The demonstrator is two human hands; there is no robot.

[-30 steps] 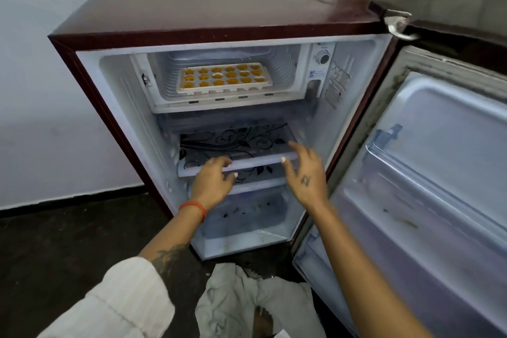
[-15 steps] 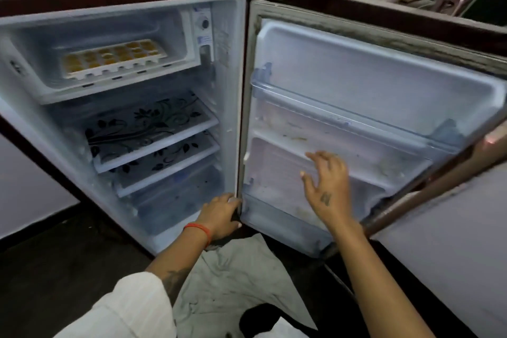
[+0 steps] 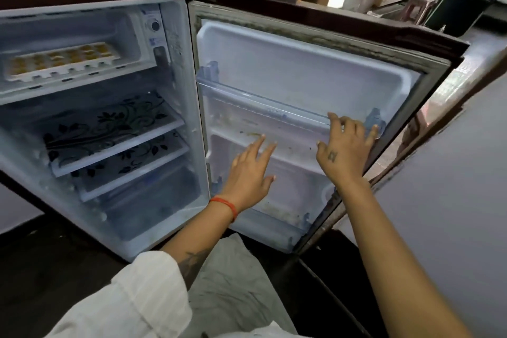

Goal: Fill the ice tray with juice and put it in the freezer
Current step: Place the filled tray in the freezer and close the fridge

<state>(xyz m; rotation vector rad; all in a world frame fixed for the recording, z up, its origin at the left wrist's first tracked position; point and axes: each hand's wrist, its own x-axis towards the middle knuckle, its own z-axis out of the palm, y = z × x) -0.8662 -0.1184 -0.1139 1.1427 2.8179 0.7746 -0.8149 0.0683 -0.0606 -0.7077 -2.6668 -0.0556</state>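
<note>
The white ice tray [image 3: 63, 62], its cells filled with orange juice, lies in the freezer compartment [image 3: 131, 35] at the top left of the small open fridge. The fridge door [image 3: 301, 68] stands wide open to the right. My left hand [image 3: 251, 170], with a red band at the wrist, reaches toward the door's inner lining with fingers straight and spread. My right hand [image 3: 347, 148] is spread open against the door's inner side, near the clear shelf rail [image 3: 263, 101]. Neither hand holds anything.
Two glass shelves with a black floral print [image 3: 109, 129] and a clear drawer [image 3: 153, 200] sit below the freezer. A pale cloth [image 3: 233, 282] lies on the dark floor under my arms. A grey wall [image 3: 452, 186] stands to the right; furniture shows through a doorway behind.
Both hands left the glass shelf inside the fridge and moved right to the inner side of the open door. My view swung right too. The ice tray stayed in the freezer.
</note>
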